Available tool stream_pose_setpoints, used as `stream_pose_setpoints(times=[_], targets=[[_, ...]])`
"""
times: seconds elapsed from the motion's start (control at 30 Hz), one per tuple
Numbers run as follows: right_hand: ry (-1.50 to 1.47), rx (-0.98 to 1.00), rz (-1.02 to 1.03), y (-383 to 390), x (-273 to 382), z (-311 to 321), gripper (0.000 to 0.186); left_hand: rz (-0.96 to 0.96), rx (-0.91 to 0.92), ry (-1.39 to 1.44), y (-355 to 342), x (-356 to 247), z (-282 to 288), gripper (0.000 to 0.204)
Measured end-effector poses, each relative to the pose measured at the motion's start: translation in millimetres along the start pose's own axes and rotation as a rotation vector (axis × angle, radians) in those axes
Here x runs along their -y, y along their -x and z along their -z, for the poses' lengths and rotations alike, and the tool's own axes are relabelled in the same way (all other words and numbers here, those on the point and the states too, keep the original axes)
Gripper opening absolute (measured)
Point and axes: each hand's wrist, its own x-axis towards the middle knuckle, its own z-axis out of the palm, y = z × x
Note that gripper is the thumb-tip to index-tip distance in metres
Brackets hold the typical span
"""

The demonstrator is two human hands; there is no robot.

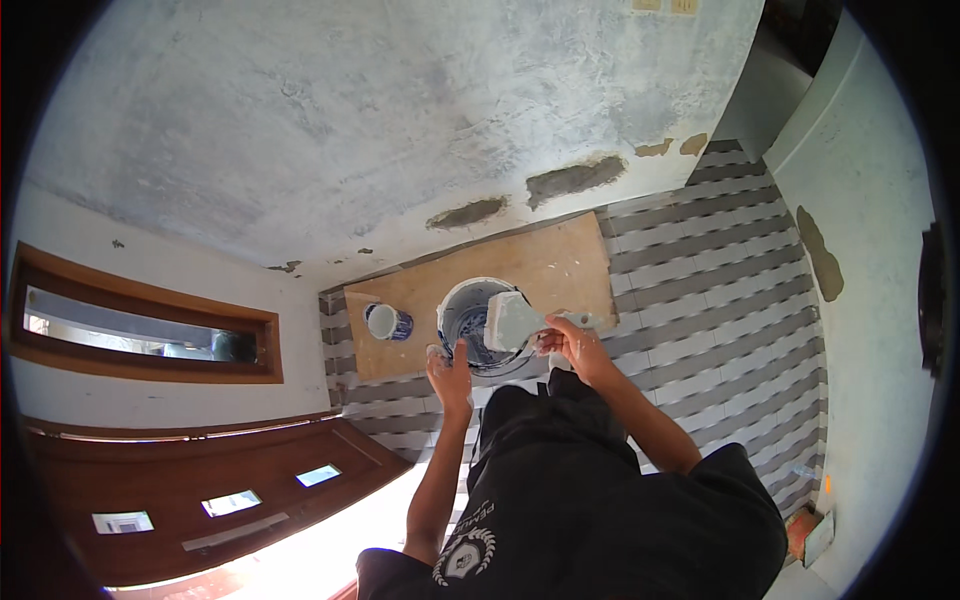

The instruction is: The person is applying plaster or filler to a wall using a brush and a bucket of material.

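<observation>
A wide flat paintbrush, coated in white, is tilted over the right side of a paint bucket. My right hand is closed around it near the handle, which sticks out to the right. My left hand is at the bucket's near left edge with its fingers apart and white smears on them. Whether it touches the rim I cannot tell. Greyish-blue paint marks the inside of the bucket, partly hidden behind the brush. A small white-and-blue can stands left of the bucket.
Bucket and can stand on a tan board over a striped tile floor. Beyond rises a patchy whitish wall with bare grey spots low down. At left are a wood-framed window and a brown door.
</observation>
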Motion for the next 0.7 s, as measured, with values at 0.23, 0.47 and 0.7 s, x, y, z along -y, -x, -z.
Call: stream_pose_setpoints(times=[0.23,0.47,0.7], targets=[[0.047,0.023,0.027,-52,45,-25,0.02,0.015,-0.02,0.115,-46,-37,-27,0.03],[0.022,-0.025,0.106,-91,47,-33,0.02,-0.366,-0.083,-0.117,-115,7,-55,0.031],[-0.007,-0.207,0.227,-139,51,-26,0.017,-0.045,0.288,0.055,-192,-19,-94,0.027]])
